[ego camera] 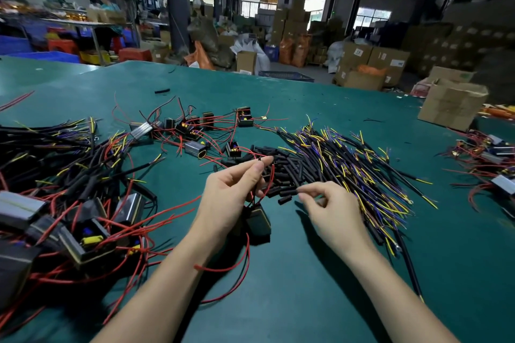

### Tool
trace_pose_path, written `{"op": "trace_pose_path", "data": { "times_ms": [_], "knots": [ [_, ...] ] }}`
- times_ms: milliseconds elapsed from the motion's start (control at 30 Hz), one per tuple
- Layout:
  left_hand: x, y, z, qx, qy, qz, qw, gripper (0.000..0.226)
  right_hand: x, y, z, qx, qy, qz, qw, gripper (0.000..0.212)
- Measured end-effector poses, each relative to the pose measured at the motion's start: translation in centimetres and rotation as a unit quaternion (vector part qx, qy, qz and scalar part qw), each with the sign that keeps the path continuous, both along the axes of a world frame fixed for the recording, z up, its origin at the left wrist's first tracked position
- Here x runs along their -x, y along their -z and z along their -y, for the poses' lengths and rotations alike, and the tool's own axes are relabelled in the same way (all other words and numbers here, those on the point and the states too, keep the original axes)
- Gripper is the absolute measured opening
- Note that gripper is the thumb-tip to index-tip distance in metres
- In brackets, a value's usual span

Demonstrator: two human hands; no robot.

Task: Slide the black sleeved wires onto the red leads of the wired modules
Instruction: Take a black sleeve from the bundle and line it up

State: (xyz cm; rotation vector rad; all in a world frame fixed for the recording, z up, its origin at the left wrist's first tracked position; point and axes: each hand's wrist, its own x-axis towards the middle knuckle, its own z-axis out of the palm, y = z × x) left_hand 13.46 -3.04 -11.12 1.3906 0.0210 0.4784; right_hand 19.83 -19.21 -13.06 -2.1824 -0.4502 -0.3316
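While the broad teal-green tabletop (278, 273) carries it all, a spread heap of black sleeved wires with yellow and blue tips (348, 164) lies just right of the grip, and a tangle of sleeved modules (69, 203) sits well left. The left hand (231, 198) pinches a thin red lead (269, 178) between thumb and fingertips; its small black boxy wired module (257, 220) hangs below (touching the tabletop, it seems). The right hand (331, 209) pinches a short black tube piece (302, 189).
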Motion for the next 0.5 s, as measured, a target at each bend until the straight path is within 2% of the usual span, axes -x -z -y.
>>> {"op": "trace_pose_path", "data": {
  "times_ms": [100, 167, 267, 433, 500],
  "knots": [
    [0.1, -0.1, 0.2, -0.029, 0.000, 0.004, 1.000, 0.020, 0.1, 0.8, -0.9, 0.143, -0.011, 0.032, 0.989, 0.017],
    [0.2, -0.1, 0.3, -0.030, 0.004, 0.006, 1.000, 0.021, 0.2, 0.9, -1.1, 0.186, -0.005, 0.043, 0.982, 0.017],
    [0.2, 0.0, 0.2, -0.030, -0.005, 0.009, 1.000, 0.022, 0.2, 0.7, -1.1, 0.182, -0.002, 0.057, 0.982, 0.009],
    [0.0, 0.3, 0.3, -0.051, -0.041, 0.026, 0.997, 0.021, -0.5, 0.6, -1.0, 0.088, 0.008, 0.044, 0.995, 0.009],
    [-0.2, 0.5, 0.4, -0.059, -0.055, 0.024, 0.996, 0.021, -1.2, 0.4, -1.1, 0.101, 0.009, 0.042, 0.994, 0.011]
  ]
}}
